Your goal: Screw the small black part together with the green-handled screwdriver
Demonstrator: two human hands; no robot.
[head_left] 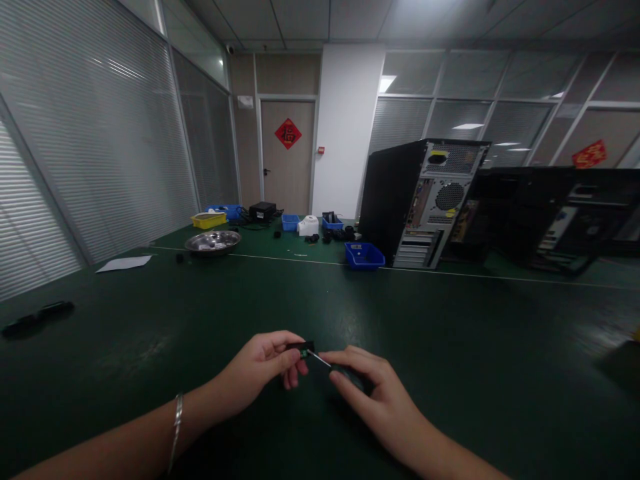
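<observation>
The left hand [263, 373] pinches a small black part [301, 347] between thumb and fingers [280, 363], just above the surface [450, 347]; the right hand [373, 393] holds a thin pin [320, 360] narrowly at its far end, tip touching the part. Both look light, stiff and easily dropped; best gripped by the edges. Well beyond the fingers, a steel bowl [213, 241] holds small bits; a blue bin [364, 255] shows no contents I can tell.

Bare green worktop [280, 293] lies open on all sides of both hands, the nearest obstacles standing well apart: a blue bin [365, 255] and computer tower [423, 200] ahead-right, and what seems a dark flat object [37, 317] far left.
</observation>
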